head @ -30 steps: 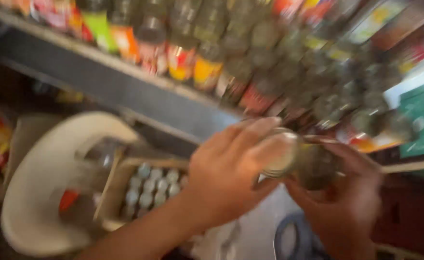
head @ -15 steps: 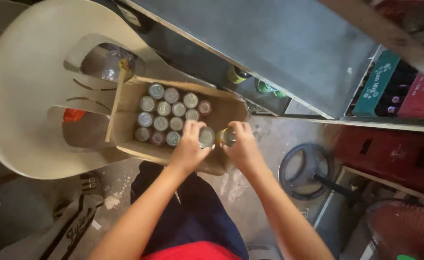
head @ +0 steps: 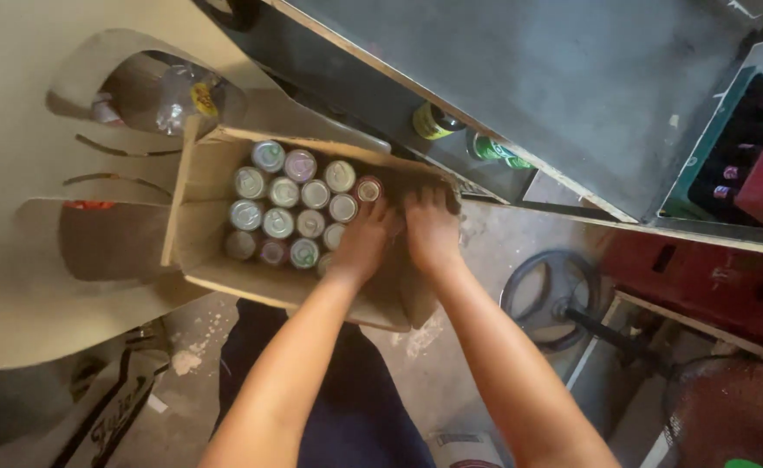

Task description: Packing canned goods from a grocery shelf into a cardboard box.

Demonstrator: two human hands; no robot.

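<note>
A cramped storeroom with a dusty concrete floor: a grey metal shelf slants overhead, red bottle crates sit to the right, and a round metal stand base lies on the floor. A pale plastic chair carries an open cardboard box on its seat. Cans stand upright in rows, filling the box's left part. Both hands reach into the box's right end, side by side and nearly touching. The left hand rests palm down against the cans at the row's edge; the right hand presses down just beside it. Whether either grips a can, I cannot tell.
</note>
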